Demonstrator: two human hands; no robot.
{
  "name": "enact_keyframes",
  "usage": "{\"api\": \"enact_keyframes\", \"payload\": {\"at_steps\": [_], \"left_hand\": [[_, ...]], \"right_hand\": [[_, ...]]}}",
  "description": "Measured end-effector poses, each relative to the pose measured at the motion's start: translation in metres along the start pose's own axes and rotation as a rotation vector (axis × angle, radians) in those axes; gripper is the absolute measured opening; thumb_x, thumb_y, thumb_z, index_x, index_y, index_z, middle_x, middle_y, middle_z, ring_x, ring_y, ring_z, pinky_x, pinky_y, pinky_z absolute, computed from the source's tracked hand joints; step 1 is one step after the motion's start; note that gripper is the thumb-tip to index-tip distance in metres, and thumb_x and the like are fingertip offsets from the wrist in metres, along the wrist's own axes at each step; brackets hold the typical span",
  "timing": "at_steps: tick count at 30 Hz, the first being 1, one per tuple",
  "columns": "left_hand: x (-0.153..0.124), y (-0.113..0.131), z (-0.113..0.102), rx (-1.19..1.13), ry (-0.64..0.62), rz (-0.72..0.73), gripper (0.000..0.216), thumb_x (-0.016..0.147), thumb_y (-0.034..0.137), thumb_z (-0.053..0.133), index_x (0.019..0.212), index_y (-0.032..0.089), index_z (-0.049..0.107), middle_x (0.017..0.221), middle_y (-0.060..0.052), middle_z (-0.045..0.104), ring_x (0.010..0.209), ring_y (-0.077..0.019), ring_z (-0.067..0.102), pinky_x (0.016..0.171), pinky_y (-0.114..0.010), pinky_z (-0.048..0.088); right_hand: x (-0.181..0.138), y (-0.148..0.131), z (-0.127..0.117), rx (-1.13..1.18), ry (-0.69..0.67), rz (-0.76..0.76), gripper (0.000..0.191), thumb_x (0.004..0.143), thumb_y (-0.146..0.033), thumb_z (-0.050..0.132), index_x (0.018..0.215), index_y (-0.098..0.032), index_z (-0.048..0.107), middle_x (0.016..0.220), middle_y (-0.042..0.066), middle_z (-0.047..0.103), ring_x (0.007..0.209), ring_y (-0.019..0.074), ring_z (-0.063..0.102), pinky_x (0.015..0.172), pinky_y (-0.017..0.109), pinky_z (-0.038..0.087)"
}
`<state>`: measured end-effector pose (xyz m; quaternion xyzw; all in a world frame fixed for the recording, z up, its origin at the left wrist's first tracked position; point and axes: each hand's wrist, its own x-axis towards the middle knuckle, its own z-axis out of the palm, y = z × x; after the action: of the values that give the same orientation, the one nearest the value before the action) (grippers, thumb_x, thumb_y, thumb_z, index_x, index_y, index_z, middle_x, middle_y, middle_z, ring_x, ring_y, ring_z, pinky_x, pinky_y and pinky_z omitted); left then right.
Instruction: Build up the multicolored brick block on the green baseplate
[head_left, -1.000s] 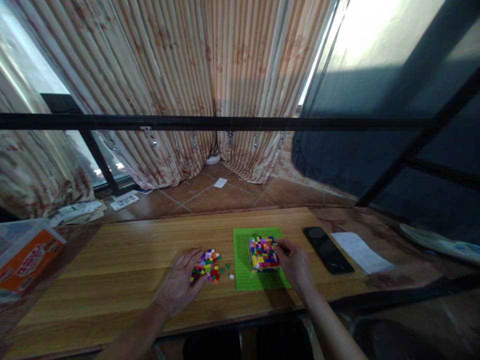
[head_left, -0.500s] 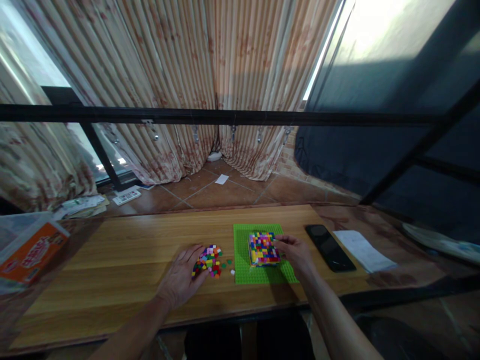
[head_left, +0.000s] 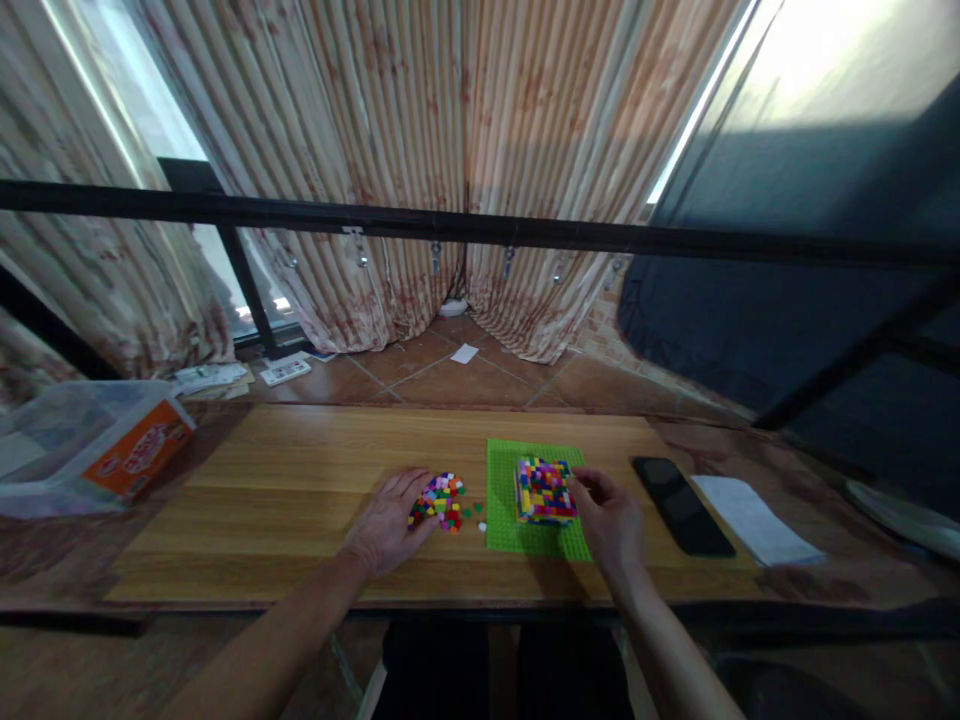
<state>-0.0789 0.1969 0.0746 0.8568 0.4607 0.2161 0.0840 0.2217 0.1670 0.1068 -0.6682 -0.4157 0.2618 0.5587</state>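
Note:
A block built of many small coloured toy bricks (head_left: 544, 492) stands on a green studded baseplate (head_left: 501, 530). At its right edge is my right hand (head_left: 611, 525), thumb and forefinger pinched together by the upper right corner. Whatever those fingertips hold is too small to make out. To the left of the baseplate lies a heap of loose toy bricks (head_left: 441, 500) in mixed colours. My left hand (head_left: 390, 520) rests on the table against the heap's left side, thumb and fingers spread around it. A few stray bricks, green and white, lie between heap and baseplate.
All this sits on a wooden table (head_left: 300, 500). A black phone (head_left: 682, 507) and a white paper (head_left: 757, 520) lie on the right. At the far left stands a clear plastic box (head_left: 82, 440) with an orange label. A dark metal bar (head_left: 420, 225) crosses beyond the table.
The camera has turned somewhat left, so the scene sits further right and more of the plastic box shows. Both hands keep about the same places by the heap and the brick block.

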Motion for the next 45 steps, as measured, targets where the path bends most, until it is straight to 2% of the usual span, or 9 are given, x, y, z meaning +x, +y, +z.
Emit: {"api": "enact_keyframes", "payload": {"at_steps": [2, 6, 10, 16, 20, 24, 30, 36, 45], "left_hand": [[0.0, 0.001, 0.0, -0.012, -0.004, 0.002, 0.051, 0.086, 0.045, 0.05, 0.13, 0.021, 0.046, 0.131, -0.009, 0.052, 0.122, -0.0252, 0.046, 0.106, -0.045, 0.037], [0.0, 0.001, 0.0, -0.025, 0.0, -0.008, 0.052, 0.085, 0.045, 0.05, 0.131, 0.02, 0.045, 0.13, -0.01, 0.053, 0.121, -0.0248, 0.046, 0.106, -0.044, 0.037], [0.0, 0.002, 0.0, -0.035, 0.001, -0.003, 0.051, 0.085, 0.045, 0.05, 0.13, 0.021, 0.046, 0.129, -0.009, 0.053, 0.121, -0.0246, 0.047, 0.106, -0.044, 0.037], [-0.001, 0.002, 0.001, -0.027, 0.01, -0.01, 0.052, 0.086, 0.044, 0.05, 0.132, 0.021, 0.045, 0.131, -0.009, 0.052, 0.122, -0.0248, 0.046, 0.106, -0.044, 0.037], [0.0, 0.001, 0.001, -0.027, 0.001, -0.005, 0.052, 0.085, 0.045, 0.051, 0.131, 0.021, 0.045, 0.131, -0.01, 0.052, 0.122, -0.0253, 0.046, 0.106, -0.045, 0.038], [0.0, 0.001, 0.0, -0.036, 0.012, 0.004, 0.051, 0.086, 0.043, 0.051, 0.132, 0.022, 0.045, 0.131, -0.01, 0.052, 0.122, -0.0254, 0.047, 0.105, -0.046, 0.038], [0.0, 0.0, 0.001, -0.02, 0.003, -0.017, 0.051, 0.086, 0.045, 0.05, 0.13, 0.02, 0.046, 0.132, -0.01, 0.051, 0.122, -0.0255, 0.046, 0.106, -0.045, 0.038], [0.0, 0.0, 0.0, -0.02, 0.013, -0.016, 0.05, 0.086, 0.044, 0.05, 0.13, 0.021, 0.046, 0.132, -0.008, 0.052, 0.122, -0.0245, 0.047, 0.106, -0.043, 0.038], [0.001, 0.001, -0.002, -0.033, 0.004, -0.018, 0.048, 0.086, 0.042, 0.05, 0.13, 0.022, 0.047, 0.131, -0.008, 0.052, 0.122, -0.024, 0.047, 0.106, -0.043, 0.038]], "right_hand": [[-0.027, -0.009, 0.011, -0.06, -0.069, -0.168, 0.027, 0.076, -0.041, 0.057, 0.086, -0.018, 0.067, 0.084, 0.007, 0.069, 0.075, 0.0187, 0.063, 0.067, 0.031, 0.049], [-0.075, -0.02, 0.041, -0.419, -0.448, -0.406, 0.022, 0.085, -0.026, 0.048, 0.09, -0.022, 0.068, 0.087, 0.005, 0.066, 0.081, 0.0175, 0.062, 0.075, 0.029, 0.047], [-0.085, -0.013, 0.068, -0.735, -0.437, -0.381, 0.027, 0.086, -0.017, 0.045, 0.103, -0.017, 0.066, 0.097, 0.011, 0.065, 0.09, 0.0199, 0.061, 0.078, 0.028, 0.045], [-0.074, -0.003, 0.081, -0.954, -0.467, -0.308, 0.028, 0.087, -0.011, 0.04, 0.09, -0.018, 0.066, 0.093, 0.009, 0.064, 0.077, 0.016, 0.063, 0.064, 0.024, 0.042], [-0.076, -0.005, 0.079, -0.805, -0.444, -0.328, 0.028, 0.087, -0.012, 0.04, 0.082, -0.019, 0.067, 0.086, 0.007, 0.065, 0.075, 0.0153, 0.062, 0.066, 0.024, 0.042], [-0.087, -0.009, 0.065, -0.421, -0.4, -0.333, 0.023, 0.085, -0.02, 0.046, 0.081, -0.021, 0.068, 0.079, 0.004, 0.065, 0.072, 0.0153, 0.061, 0.067, 0.024, 0.045], [-0.077, -0.008, 0.018, -0.034, -0.222, -0.115, 0.022, 0.08, -0.038, 0.058, 0.088, -0.022, 0.07, 0.089, 0.006, 0.07, 0.083, 0.0193, 0.064, 0.075, 0.03, 0.049], [-0.022, 0.005, -0.017, 0.044, 0.031, 0.029, 0.034, 0.067, -0.047, 0.067, 0.083, -0.017, 0.07, 0.076, 0.006, 0.07, 0.07, 0.0195, 0.063, 0.066, 0.032, 0.05], [0.009, 0.025, -0.013, 0.042, -0.026, 0.022, 0.038, 0.065, -0.046, 0.067, 0.085, -0.014, 0.071, 0.075, 0.008, 0.071, 0.067, 0.0192, 0.063, 0.063, 0.032, 0.05]]}}
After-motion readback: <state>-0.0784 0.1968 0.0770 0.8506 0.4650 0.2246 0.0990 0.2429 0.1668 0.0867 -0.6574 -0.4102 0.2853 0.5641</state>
